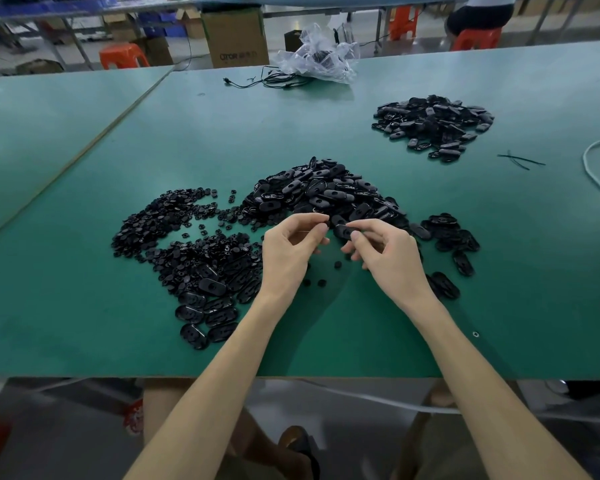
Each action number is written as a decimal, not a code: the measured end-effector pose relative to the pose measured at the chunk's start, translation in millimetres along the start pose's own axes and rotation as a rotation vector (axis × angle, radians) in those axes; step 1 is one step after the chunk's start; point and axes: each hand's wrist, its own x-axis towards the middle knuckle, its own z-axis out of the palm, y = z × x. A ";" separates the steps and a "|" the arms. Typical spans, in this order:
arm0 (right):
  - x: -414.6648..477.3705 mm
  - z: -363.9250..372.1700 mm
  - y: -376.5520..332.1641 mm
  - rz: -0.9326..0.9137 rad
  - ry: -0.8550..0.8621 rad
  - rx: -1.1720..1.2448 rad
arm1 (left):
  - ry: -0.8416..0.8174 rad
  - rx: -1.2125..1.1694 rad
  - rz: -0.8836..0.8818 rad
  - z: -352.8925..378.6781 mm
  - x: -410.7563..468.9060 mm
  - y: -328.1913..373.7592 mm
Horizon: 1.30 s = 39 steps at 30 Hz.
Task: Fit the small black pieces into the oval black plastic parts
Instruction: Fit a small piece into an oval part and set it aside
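The right hand (388,254) pinches one oval part (343,231) over the green table (326,334), at the near edge of the big heap of oval parts (319,190). The left hand (288,247) pinches a small black piece (325,226) just beside it, probably to press it in. The heap of small pieces (167,223) lies at the left, so each hand has its supply near.

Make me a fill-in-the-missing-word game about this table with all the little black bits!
1. The table top is coloured ___.
2. The left hand pinches a small black piece, and the right hand holds a black part shaped like an ___.
3. The crumpled bag at the table's far side is made of clear ___.

Missing words: green; oval; plastic.
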 end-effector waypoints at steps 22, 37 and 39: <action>-3.8 -2.8 -5.6 -0.012 -0.083 0.057 | 0.013 0.267 0.048 6.1 -4.0 2.3; -4.7 -3.5 -9.3 -0.034 -0.097 0.054 | 0.011 0.286 0.091 7.0 -6.4 2.9; -5.1 -3.4 -8.9 -0.035 -0.098 0.050 | 0.024 0.313 0.091 8.3 -6.3 1.9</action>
